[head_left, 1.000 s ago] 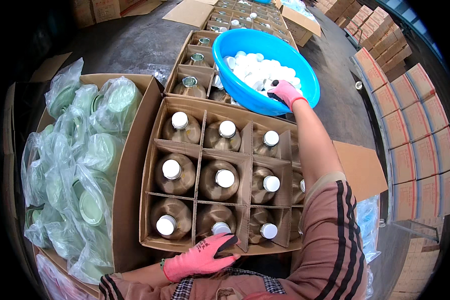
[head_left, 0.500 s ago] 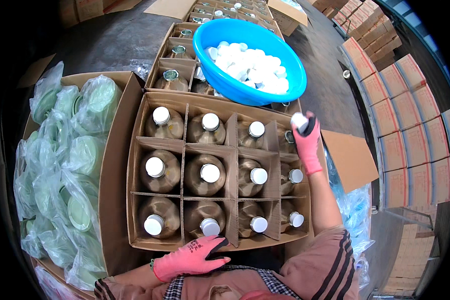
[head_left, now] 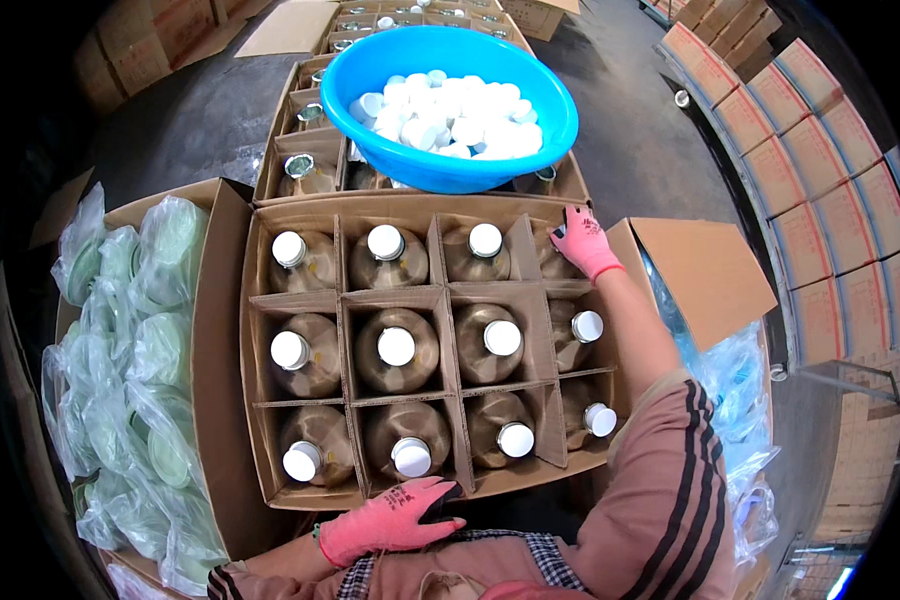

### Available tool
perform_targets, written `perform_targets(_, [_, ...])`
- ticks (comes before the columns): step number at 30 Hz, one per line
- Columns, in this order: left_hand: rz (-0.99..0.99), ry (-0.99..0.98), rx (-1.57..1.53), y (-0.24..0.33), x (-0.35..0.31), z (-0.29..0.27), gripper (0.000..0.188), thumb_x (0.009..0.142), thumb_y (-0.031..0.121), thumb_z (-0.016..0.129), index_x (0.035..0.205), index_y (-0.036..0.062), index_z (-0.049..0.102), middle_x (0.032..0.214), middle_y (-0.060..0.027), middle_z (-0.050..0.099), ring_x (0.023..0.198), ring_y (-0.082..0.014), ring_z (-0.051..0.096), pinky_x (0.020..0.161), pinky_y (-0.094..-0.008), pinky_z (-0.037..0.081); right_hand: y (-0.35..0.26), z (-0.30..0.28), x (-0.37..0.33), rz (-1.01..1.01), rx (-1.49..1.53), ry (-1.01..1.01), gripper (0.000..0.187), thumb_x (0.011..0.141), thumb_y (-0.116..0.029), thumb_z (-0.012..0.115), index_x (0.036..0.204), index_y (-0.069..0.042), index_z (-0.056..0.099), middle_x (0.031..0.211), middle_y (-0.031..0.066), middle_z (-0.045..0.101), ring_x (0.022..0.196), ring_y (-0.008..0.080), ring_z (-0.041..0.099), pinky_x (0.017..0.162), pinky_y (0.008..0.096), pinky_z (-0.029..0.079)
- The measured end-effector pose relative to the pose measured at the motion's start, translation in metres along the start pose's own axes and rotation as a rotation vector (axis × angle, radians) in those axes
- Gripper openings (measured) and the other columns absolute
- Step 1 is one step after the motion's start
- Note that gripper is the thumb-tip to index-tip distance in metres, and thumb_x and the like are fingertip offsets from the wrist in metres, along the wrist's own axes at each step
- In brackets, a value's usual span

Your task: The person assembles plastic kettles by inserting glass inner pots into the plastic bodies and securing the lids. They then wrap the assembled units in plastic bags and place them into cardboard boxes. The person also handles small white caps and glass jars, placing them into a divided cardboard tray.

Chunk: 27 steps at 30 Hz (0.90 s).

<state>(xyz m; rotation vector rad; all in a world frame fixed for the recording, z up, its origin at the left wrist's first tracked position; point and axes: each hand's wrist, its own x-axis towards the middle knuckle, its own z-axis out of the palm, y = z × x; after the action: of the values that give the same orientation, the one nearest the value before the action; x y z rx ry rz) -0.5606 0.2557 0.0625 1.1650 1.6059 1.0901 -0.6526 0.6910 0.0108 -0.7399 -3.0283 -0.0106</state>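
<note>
Spreading loosely at six o'clock, my left hand [head_left: 392, 522] lies by the near edge of the divided carton [head_left: 430, 207], fingers wide and thumb well apart in a pink glove. Inside the carton, eleven bottles [head_left: 395, 379] stand one to a compartment, each topped with a white cap [head_left: 396, 346]. At two o'clock, my right hand [head_left: 582, 242] bends over the far corner bottle [head_left: 557, 264], fingers angled down above its hidden neck; I cannot tell whether they grip a cap. At nine o'clock, just beside, a side carton [head_left: 220, 330] holds pale green pieces [head_left: 173, 355] in clear plastic; at three o'clock an open cardboard flap [head_left: 705, 275] leans out. At twelve o'clock, a blue basin [head_left: 420, 175] heaped with loose caps [head_left: 470, 115] sits on a second carton [head_left: 322, 145] of bottles. Farther out, at two o'clock, stacked cartons [head_left: 805, 235] stand in rows.
</note>
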Motion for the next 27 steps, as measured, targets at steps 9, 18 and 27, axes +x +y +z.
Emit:
perform_targets(9, [-0.019, -0.123, -0.042, -0.006, -0.001, -0.001, 0.041, 0.079, 0.03, 0.056, 0.105, -0.0011, 0.048, 0.095, -0.0177, 0.051, 0.09, -0.0322, 0.05, 0.077, -0.0355, 0.041, -0.004, -0.01, 0.01, -0.077, -0.01, -0.299, 0.059, 0.065, -0.046, 0.066, 0.101, -0.002, 0.055, 0.102, 0.0178, 0.056, 0.097, 0.031, 0.053, 0.084, 0.0379, 0.043])
perform_targets(18, [-0.021, -0.117, -0.025, 0.005, -0.008, -0.008, 0.04, 0.079, 0.028, 0.057, 0.107, 0.0004, 0.049, 0.097, -0.0168, 0.051, 0.093, -0.0315, 0.05, 0.08, -0.0351, 0.04, -0.013, 0.022, -0.003, 0.164, -0.054, 0.057, 0.034, 0.074, -0.039, 0.055, 0.088, -0.008, 0.057, 0.091, 0.014, 0.06, 0.087, 0.0274, 0.058, 0.075, 0.0369, 0.046])
perform_targets(27, [-0.081, -0.066, 0.068, 0.006, -0.015, 0.009, 0.041, 0.079, 0.028, 0.057, 0.105, -0.0025, 0.049, 0.096, -0.0182, 0.053, 0.093, -0.0318, 0.052, 0.079, -0.0339, 0.042, -0.032, 0.003, -0.045, 0.276, 0.01, -0.009, 0.072, 0.074, -0.046, 0.054, 0.129, -0.006, 0.029, 0.132, 0.0231, 0.025, 0.117, 0.0419, 0.031, 0.094, 0.0485, 0.03])
